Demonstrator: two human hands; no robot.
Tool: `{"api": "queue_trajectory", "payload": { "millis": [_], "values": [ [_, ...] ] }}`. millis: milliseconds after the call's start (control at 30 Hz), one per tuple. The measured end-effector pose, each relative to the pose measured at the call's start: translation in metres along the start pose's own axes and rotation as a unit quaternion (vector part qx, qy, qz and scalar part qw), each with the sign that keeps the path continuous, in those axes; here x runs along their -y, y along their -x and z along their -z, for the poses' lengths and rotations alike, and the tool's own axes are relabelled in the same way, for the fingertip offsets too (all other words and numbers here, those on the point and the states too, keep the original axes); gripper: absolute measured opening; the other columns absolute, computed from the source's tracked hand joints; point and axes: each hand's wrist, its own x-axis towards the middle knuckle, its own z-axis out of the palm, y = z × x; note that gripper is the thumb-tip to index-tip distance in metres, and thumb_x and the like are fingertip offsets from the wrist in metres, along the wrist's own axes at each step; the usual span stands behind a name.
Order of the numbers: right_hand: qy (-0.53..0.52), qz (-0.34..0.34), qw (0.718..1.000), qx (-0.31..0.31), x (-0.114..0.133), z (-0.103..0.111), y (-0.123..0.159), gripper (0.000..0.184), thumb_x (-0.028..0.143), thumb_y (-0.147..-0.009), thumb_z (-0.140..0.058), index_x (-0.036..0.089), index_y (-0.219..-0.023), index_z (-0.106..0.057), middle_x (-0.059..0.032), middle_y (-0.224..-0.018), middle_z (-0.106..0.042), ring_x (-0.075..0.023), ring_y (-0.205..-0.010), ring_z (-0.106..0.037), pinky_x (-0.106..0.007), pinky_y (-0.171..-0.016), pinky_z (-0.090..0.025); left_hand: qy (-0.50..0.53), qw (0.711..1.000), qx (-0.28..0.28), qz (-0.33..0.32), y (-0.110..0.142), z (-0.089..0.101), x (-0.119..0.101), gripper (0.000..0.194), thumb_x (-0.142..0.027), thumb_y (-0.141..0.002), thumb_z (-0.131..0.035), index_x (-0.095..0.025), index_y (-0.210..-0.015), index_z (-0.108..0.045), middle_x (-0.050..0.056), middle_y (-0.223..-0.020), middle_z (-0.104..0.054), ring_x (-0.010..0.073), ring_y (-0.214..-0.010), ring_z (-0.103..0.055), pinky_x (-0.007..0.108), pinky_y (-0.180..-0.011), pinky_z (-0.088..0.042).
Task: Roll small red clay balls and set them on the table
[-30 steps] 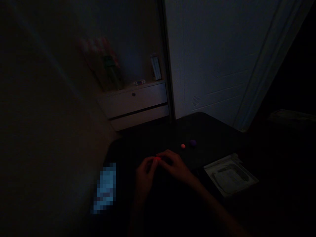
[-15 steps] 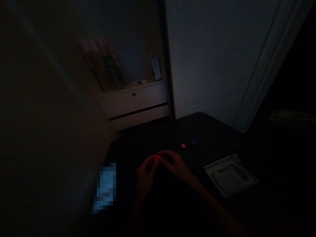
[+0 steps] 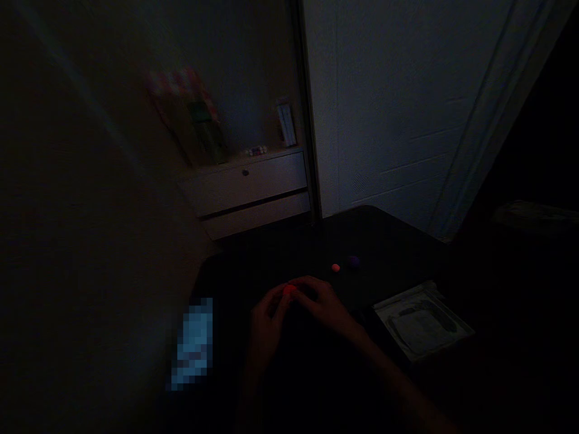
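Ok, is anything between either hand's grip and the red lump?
Nothing visible is: the left grip and right grip meet at the red lump, fingers on it. The pink ball and purple ball lie beyond the right grip, out of the way.

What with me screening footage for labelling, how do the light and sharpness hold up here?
Head view: very dark overall, the black table fading into shadow; head view: the red piece between left hand and right hand stands out, while the purple piece barely shows; head view: the pale panel looks grainy, and the bright patch at lower left is pixelated beyond reading.
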Motion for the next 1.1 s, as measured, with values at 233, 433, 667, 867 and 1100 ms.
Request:
{"api": "queue_trajectory", "payload": {
  "millis": [233, 433, 667, 867, 1100],
  "values": [
    [0.004, -0.007, 1.000, -0.001, 0.0016, -0.0002, 0.0000, 0.024, 0.039, -0.099, -0.068, 0.023, -0.115, -0.075, -0.0052, -0.110, -0.078, -0.0218, -0.100, -0.073, -0.035, -0.091, -0.055, 0.000, 1.000, -0.004, -0.005, -0.0002, -0.0010, -0.0002, 0.040, -0.051, -0.089, -0.071, -0.021, -0.115, -0.077, 0.010, -0.114, -0.079, 0.0270, -0.104, -0.075, 0.038, -0.095, -0.058],
    [0.007, -0.009, 1.000, -0.005, 0.0029, -0.0005, 0.0007, 0.024, 0.040, -0.099, -0.067, 0.023, -0.115, -0.074, -0.0054, -0.109, -0.078, -0.0215, -0.098, -0.073, -0.034, -0.090, -0.056, -0.021, 1.000, -0.004, -0.015, -0.0002, 0.0000, 0.0010, 0.040, -0.052, -0.091, -0.068, -0.021, -0.115, -0.077, 0.010, -0.113, -0.079, 0.0266, -0.103, -0.075, 0.038, -0.095, -0.057],
    [0.017, -0.002, 1.000, -0.018, 0.0013, -0.0018, 0.0010, 0.022, 0.038, -0.099, -0.067, 0.023, -0.115, -0.074, -0.0054, -0.111, -0.078, -0.0216, -0.101, -0.072, -0.035, -0.092, -0.055, -0.012, 1.000, -0.006, -0.011, -0.0002, -0.0010, 0.0008, 0.039, -0.051, -0.091, -0.069, -0.020, -0.113, -0.076, 0.010, -0.109, -0.080, 0.0254, -0.098, -0.075, 0.036, -0.088, -0.059],
    [0.014, 0.002, 1.000, -0.018, -0.0019, -0.0025, 0.0010, 0.022, 0.038, -0.099, -0.067, 0.023, -0.114, -0.073, -0.0049, -0.108, -0.077, -0.0209, -0.098, -0.072, -0.034, -0.089, -0.055, -0.017, 1.000, -0.011, -0.015, -0.0003, -0.0002, 0.0029, 0.037, -0.050, -0.091, -0.069, -0.020, -0.112, -0.075, 0.010, -0.108, -0.080, 0.0252, -0.098, -0.076, 0.035, -0.087, -0.059],
    [0.009, 0.000, 1.000, -0.020, 0.0000, -0.0027, 0.0004, 0.019, 0.032, -0.099, -0.067, 0.023, -0.114, -0.073, -0.0050, -0.109, -0.077, -0.0209, -0.099, -0.072, -0.034, -0.090, -0.055, -0.026, 1.000, -0.005, -0.014, -0.0004, 0.0004, 0.0037, 0.035, -0.048, -0.093, -0.068, -0.020, -0.114, -0.074, 0.009, -0.108, -0.080, 0.0245, -0.096, -0.075, 0.034, -0.086, -0.059]
  ]
}}
